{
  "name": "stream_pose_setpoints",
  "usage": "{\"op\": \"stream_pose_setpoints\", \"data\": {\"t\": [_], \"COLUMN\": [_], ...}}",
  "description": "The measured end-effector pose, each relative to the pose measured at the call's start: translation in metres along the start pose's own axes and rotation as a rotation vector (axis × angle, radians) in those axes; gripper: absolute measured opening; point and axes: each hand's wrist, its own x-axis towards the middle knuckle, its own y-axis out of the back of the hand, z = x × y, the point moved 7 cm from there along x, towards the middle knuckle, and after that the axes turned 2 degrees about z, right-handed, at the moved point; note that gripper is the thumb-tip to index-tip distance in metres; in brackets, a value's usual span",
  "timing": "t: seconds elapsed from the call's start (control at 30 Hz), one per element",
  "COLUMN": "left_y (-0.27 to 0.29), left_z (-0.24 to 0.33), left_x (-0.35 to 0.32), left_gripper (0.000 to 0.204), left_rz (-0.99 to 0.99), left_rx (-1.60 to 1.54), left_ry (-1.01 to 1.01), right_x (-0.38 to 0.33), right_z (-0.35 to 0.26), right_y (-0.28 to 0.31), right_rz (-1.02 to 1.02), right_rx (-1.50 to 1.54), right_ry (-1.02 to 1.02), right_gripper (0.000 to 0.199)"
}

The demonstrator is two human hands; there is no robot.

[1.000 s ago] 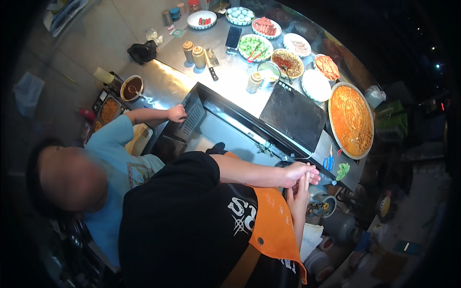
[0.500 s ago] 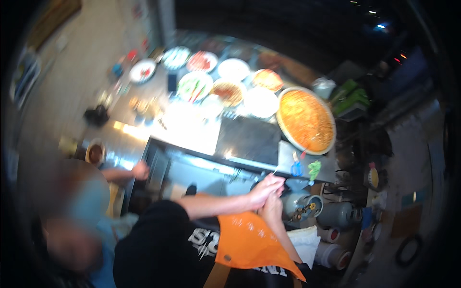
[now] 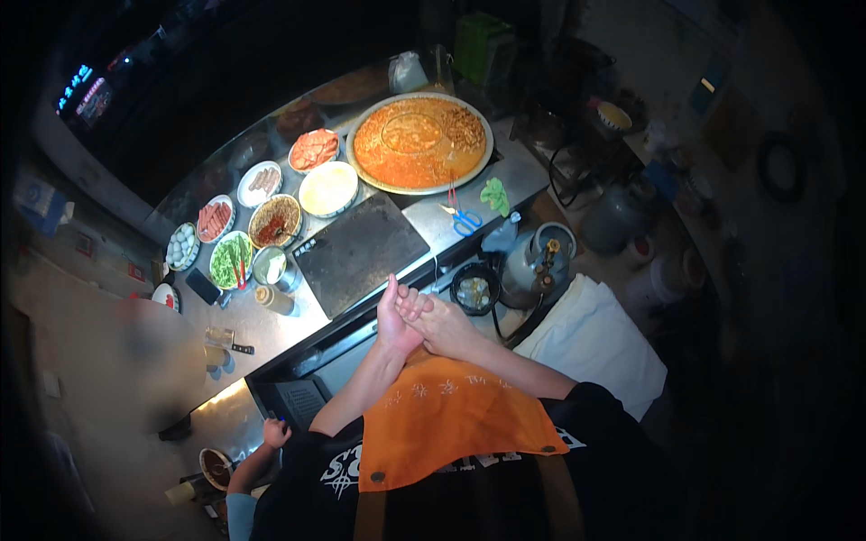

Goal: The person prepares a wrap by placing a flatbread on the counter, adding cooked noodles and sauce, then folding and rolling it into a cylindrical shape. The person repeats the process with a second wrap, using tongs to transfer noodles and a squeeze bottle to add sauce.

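Observation:
My left hand (image 3: 393, 320) and my right hand (image 3: 444, 326) are clasped together in front of my orange apron (image 3: 460, 406). The left thumb points up, and the fingers of both hands are folded around each other. Anything pressed between the palms is hidden. Just beyond them lies a dark flat griddle plate (image 3: 361, 257) on the metal counter. Right of the plate rest blue-handled scissors (image 3: 466, 223) and a crumpled green cloth-like item (image 3: 494, 197).
A wide round pan of orange-red food (image 3: 419, 144) stands at the counter's back. Bowls of greens (image 3: 232, 263), eggs (image 3: 182, 247) and sausages (image 3: 216, 219) line the left. Gas cylinders (image 3: 532, 275) stand at right. Another person's hand (image 3: 278, 433) is at lower left.
My view has swung to the right and steadied, so the counter appears turned. My hands stay joined, now with the left thumb raised. The other person appears lower in view.

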Motion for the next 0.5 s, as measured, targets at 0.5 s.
{"op": "stream_pose_setpoints", "data": {"t": [0.5], "left_y": [0.044], "left_z": [-0.009], "left_x": [-0.005], "left_gripper": [0.033], "left_rz": [0.177], "left_rx": [0.004], "left_ry": [0.326], "right_x": [-0.021], "right_z": [0.017], "right_y": [-0.025], "right_rz": [-0.070], "right_rx": [0.535], "right_ry": [-0.315], "right_gripper": [0.051]}}
